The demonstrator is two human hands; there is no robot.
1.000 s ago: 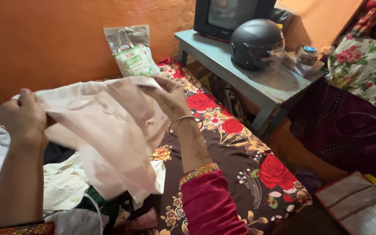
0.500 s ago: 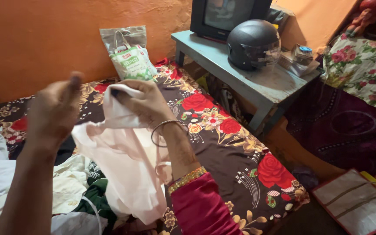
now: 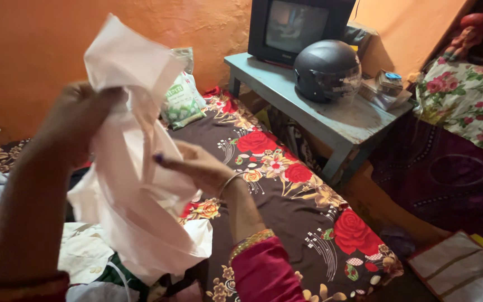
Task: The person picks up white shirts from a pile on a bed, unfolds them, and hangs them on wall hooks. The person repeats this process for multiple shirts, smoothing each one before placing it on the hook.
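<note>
Head view, looking down over a bed: the pale pink garment (image 3: 135, 168) fills the left half of the frame, held up in the air. It is thin, soft cloth, almost white where the light hits, creased and bunched. One corner sticks up in a peak at the upper left against the orange wall (image 3: 29, 50), and the rest hangs down in loose folds toward the lower left.

The left hand (image 3: 79, 120) is closed around the cloth near its top, fingers gripping a gathered part. The right hand (image 3: 197, 168), at the centre of the frame, presses into the hanging folds with its fingers partly closed on the fabric; a thin bangle sits on the wrist, above a red sleeve.

Below the garment, at the lower left, lies a heap of white and green clothes (image 3: 85, 251) on the brown flowered bedspread (image 3: 303, 207). At the upper right a grey surface (image 3: 342, 120) carries a dark helmet (image 3: 327, 70) and a television (image 3: 294, 28).
</note>
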